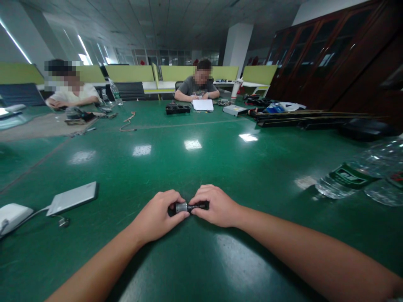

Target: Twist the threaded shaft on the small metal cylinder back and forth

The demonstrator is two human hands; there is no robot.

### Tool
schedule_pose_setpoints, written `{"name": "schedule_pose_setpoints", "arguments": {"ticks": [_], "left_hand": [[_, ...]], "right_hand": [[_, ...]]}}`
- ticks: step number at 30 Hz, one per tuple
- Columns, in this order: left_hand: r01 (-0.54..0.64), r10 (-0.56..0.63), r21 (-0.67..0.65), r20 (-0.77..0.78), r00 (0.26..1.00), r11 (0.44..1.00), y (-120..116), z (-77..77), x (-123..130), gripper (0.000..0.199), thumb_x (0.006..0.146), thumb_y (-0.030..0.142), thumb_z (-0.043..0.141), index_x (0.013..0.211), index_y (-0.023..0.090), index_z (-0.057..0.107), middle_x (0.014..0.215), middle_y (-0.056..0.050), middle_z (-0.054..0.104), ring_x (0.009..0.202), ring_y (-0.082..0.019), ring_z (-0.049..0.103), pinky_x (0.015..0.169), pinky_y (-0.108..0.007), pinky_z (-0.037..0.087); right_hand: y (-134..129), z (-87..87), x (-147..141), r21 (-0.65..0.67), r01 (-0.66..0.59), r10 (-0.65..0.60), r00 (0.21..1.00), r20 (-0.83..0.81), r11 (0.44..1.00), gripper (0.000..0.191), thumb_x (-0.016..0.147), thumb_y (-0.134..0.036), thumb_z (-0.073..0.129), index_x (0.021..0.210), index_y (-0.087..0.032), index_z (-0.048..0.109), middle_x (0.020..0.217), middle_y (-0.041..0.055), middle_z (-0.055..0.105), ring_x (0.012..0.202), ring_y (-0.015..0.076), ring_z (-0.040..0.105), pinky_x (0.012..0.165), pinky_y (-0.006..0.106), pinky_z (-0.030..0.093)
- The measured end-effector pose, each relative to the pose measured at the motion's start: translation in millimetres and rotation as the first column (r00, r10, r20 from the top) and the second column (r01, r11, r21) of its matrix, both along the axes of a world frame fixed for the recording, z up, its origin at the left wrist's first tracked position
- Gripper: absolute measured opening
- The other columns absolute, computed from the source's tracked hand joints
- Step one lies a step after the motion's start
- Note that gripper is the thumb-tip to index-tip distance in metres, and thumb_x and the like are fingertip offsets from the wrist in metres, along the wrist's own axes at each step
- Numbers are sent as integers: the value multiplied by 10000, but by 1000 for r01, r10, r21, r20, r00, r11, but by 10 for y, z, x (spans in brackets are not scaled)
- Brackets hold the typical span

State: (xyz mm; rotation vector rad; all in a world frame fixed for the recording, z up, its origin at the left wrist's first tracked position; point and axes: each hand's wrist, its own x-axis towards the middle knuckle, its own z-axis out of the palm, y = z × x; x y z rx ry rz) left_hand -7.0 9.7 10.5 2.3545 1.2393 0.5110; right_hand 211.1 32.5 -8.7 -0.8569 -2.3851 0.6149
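Just above the green tabletop, in the lower middle of the head view, lies a small silver metal cylinder with a dark ribbed shaft [181,207] pointing right. My left hand [159,214] is closed round the cylinder end, thumb below and index finger above. The shaft side is between the curled fingers of my right hand [217,205], thumb and fingertips close to the ribbed part. My two hands nearly meet over the piece. Its far ends are partly hidden by my fingers, and I cannot tell whether the shaft is threaded or carries a spring.
To the left lie a silver power bank [74,198], a white device [14,216] with a cable, and a small metal part [63,222]. Clear plastic bottles [343,180] stand at right. Across the green table [163,165] sit two people, with a black tray [178,109] and papers.
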Motion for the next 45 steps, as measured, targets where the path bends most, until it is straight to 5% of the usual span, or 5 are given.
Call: {"name": "schedule_pose_setpoints", "arguments": {"ticks": [45], "left_hand": [[20,-20,5,11,1000,1000,28,-15,-53,178,861,355,635,945,198,637,840,-22,635,776,-188,588,714,-302,446]], "right_hand": [[11,-10,29,-2,120,-119,992,33,993,75,708,-201,754,777,-196,723,723,10,681,740,169,585,747,317,424]]}}
